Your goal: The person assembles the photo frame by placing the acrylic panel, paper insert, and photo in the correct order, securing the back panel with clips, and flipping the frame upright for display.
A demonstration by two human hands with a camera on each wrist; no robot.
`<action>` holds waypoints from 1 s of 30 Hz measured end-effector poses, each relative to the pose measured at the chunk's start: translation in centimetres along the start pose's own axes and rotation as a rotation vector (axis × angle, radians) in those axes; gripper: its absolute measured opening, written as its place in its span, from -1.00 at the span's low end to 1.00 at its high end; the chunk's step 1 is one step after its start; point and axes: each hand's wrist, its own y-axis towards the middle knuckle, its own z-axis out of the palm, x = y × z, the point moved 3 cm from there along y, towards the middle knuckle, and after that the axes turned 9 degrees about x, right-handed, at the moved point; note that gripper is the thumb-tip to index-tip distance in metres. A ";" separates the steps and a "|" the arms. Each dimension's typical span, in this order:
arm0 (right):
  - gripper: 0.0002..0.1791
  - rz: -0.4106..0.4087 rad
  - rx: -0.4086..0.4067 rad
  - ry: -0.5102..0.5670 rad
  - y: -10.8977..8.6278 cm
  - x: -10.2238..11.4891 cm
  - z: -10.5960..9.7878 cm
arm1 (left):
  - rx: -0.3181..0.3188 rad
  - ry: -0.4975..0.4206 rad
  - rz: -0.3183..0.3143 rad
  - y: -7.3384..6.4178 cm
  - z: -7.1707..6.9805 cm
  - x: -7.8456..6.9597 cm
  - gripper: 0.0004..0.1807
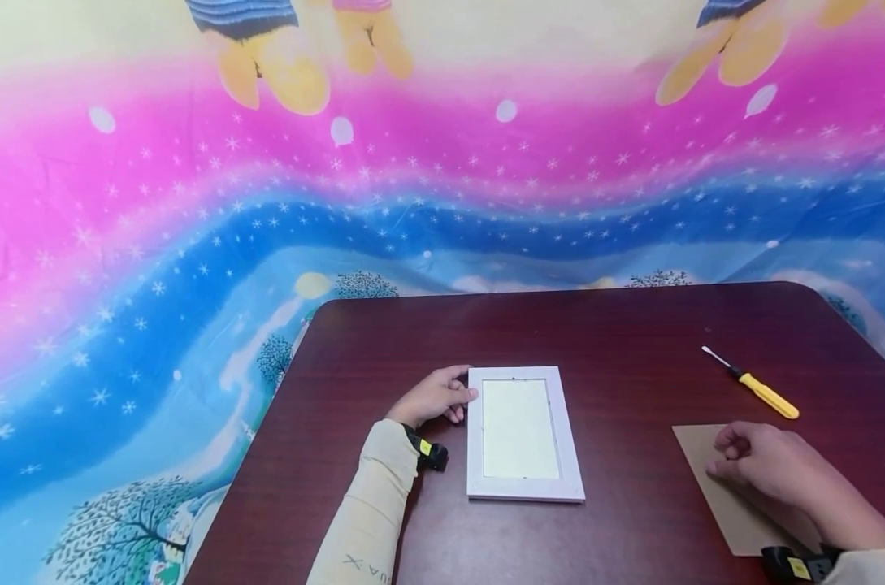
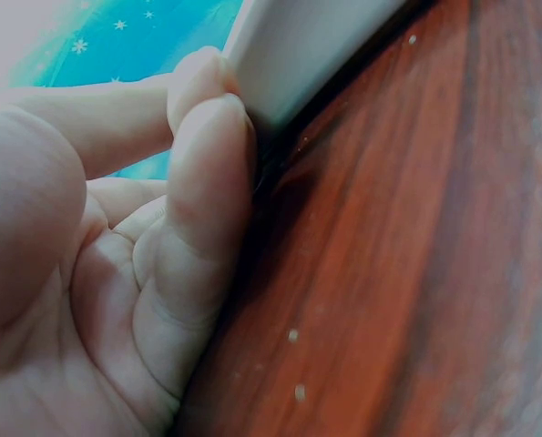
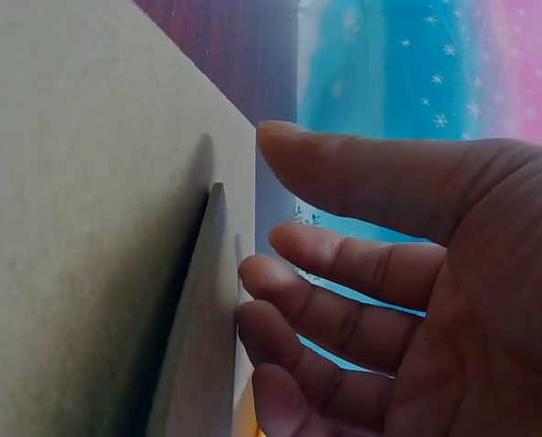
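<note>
A white picture frame lies on the dark red-brown table, a pale panel filling its opening. My left hand holds the frame's left edge near the far corner, the thumb on its face; the left wrist view shows fingertips against the frame's side. A brown backing board lies flat to the right, with a strip standing up from it in the right wrist view. Over this board is my right hand, fingers loosely bent and thumb apart. Whether its fingertips touch the strip I cannot tell.
A screwdriver with a yellow handle lies beyond the board, its tip pointing to the far left. The table ends at a colourful printed cloth that hangs behind it and along its left side.
</note>
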 end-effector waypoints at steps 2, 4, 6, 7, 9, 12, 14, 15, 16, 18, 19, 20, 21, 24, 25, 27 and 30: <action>-0.49 -0.001 -0.005 -0.012 -0.1 0.0 0.0 | 0.000 0.001 0.002 0.0 0.0 0.0 -0.22; -0.49 0.003 -0.003 -0.019 -0.2 -0.1 0.0 | -0.001 0.001 0.005 0.0 0.0 -0.1 -0.22; -0.48 0.008 0.003 -0.026 -0.2 -0.2 0.0 | -0.001 0.002 0.008 0.0 0.0 -0.1 -0.22; -0.48 0.011 0.006 -0.030 -0.3 -0.3 0.0 | -0.001 0.005 0.009 -0.1 0.0 -0.1 -0.22; -0.48 0.020 0.015 -0.036 -0.4 -0.4 0.0 | 0.000 0.006 0.008 -0.1 0.0 -0.1 -0.22; -0.46 0.030 0.021 -0.045 -0.4 -0.6 0.0 | -0.002 0.004 0.005 -0.1 0.0 -0.1 -0.22; -0.45 0.042 0.034 -0.043 -0.4 -0.7 0.1 | -0.003 0.007 0.003 -0.1 0.0 0.0 -0.22; -0.44 0.052 0.040 -0.045 -0.4 -0.9 0.2 | -0.004 0.007 0.003 -0.1 0.0 0.0 -0.22; -0.43 0.065 0.047 -0.046 -0.4 -1.0 0.2 | -0.005 0.007 0.002 -0.1 0.0 0.0 -0.22; -0.40 0.091 0.062 -0.044 -0.3 -1.3 0.4 | -0.005 0.008 0.001 -0.1 0.0 0.0 -0.22; -0.39 0.099 0.066 -0.046 -0.3 -1.4 0.4 | -0.005 0.009 0.000 -0.1 0.0 0.0 -0.22; -0.37 0.106 0.066 -0.053 -0.3 -1.6 0.5 | -0.004 0.008 -0.001 -0.1 0.1 0.0 -0.21; -0.36 0.110 0.067 -0.058 -0.3 -1.7 0.5 | -0.004 0.006 -0.001 -0.1 0.1 0.0 -0.21; -0.33 0.096 0.075 -0.072 -0.3 -2.1 0.6 | -0.001 0.004 0.002 -0.1 0.0 -0.1 -0.21; -0.33 0.091 0.080 -0.077 -0.4 -2.3 0.6 | 0.000 0.002 0.003 -0.1 0.0 -0.1 -0.22; -0.33 0.083 0.094 -0.082 -0.3 -2.5 0.7 | 0.000 -0.003 0.006 -0.1 0.0 -0.1 -0.22; -0.36 0.079 0.107 -0.088 -0.3 -2.7 0.8 | 0.002 -0.005 0.006 -0.1 0.0 -0.1 -0.22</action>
